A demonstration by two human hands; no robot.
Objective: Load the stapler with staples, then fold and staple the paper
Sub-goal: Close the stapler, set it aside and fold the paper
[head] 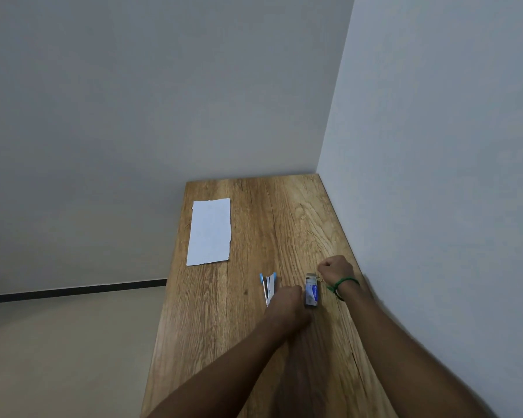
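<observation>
Both forearms enter from the lower frame over the counter (245, 342). The left hand (286, 300) sits at centre-right, its fingers curled against the left side of the staple box (311, 292), apparently holding it. The opened stapler (268, 287) lies just left of that hand. The right hand (335, 268), with a green band (343, 282) on the wrist, is clenched beside the box's open far end; whether it pinches staples cannot be determined. The paper (209, 232) lies flat, well apart, at upper left.

Step in hand: staple extraction. The next move requires seating a strip in the stapler's channel.
</observation>
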